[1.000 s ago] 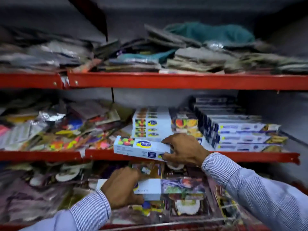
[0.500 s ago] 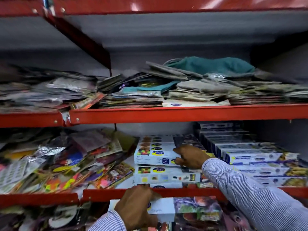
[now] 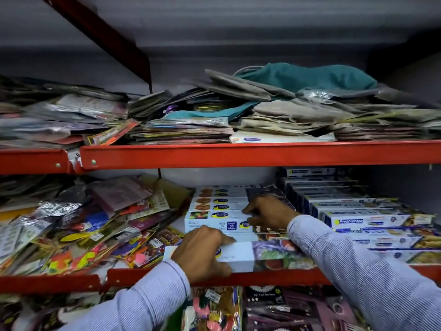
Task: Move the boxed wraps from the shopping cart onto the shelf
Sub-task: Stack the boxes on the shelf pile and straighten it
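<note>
- Two hands busy: your left hand [image 3: 202,252] grips a wrap box [image 3: 241,255] at the shelf [image 3: 262,278] lip.
- Your right hand [image 3: 267,215] presses, fingers spread, on the stacked boxes [image 3: 219,209] just behind.
- Cart unseen; remainder unknown.

Red metal shelving [image 3: 238,154] against a grey wall [image 3: 238,32].

The shelf [image 3: 238,155] edge is red painted metal, smooth with a slight sheen. Above it lie matt cloth pieces, teal [image 3: 310,76] and grey [image 3: 238,86], over crinkled plastic packets [image 3: 71,113]. Below it, the boxes [image 3: 219,212] are smooth printed card; left of them, foil packets [image 3: 57,209] gleam. The sleeves [image 3: 358,271] are finely striped woven cloth.
</note>
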Tool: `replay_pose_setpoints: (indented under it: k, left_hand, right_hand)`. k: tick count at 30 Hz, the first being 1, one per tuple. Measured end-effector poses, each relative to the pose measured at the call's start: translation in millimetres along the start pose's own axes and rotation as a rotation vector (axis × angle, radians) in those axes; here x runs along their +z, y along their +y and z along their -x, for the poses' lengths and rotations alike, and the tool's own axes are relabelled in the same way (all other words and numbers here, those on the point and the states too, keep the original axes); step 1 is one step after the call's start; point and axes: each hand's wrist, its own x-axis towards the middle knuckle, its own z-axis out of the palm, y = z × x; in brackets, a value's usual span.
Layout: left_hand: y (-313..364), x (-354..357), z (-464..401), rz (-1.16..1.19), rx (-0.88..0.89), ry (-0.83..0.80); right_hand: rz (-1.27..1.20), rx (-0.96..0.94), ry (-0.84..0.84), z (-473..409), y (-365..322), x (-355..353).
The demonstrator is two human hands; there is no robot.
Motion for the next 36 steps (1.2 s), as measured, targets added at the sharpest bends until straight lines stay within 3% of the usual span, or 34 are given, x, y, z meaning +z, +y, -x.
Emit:
replay_pose_setpoints:
  k: [4, 8, 14, 19, 23, 32, 36]
  left_hand:
    - [-3, 5, -30, 0.014, -0.019, 0.012]
    - [-12, 17, -54, 0.059, -0.039, 0.049]
    - [-22, 41, -61, 0.133, -0.040, 0.108]
    - [-30, 66, -54, 0.021, -0.041, 0.249]
    - [-28, 76, -53, -0.006, -0.051, 0.224]
    - [-24, 72, -51, -0.068, -0.037, 0.174]
    - [-25, 77, -46, -0.257, 0.002, 0.194]
  right_hand:
    - [-0.080, 0.037, -0.134, -3, -2, -19]
    - [-0.125, 0.076, -0.142, 0, -2, -21]
    - [-0.122, 0.069, -0.025, 9, 10, -3]
    - [-0.174, -0.010, 0.189, 33, 7, 21]
    - [-0.106, 0.000, 0.349, 46, -1, 36]
    - [-0.022, 0.000, 0.394, 48, -2, 41]
    - [0.028, 0.036, 0.411, 49, -4, 46]
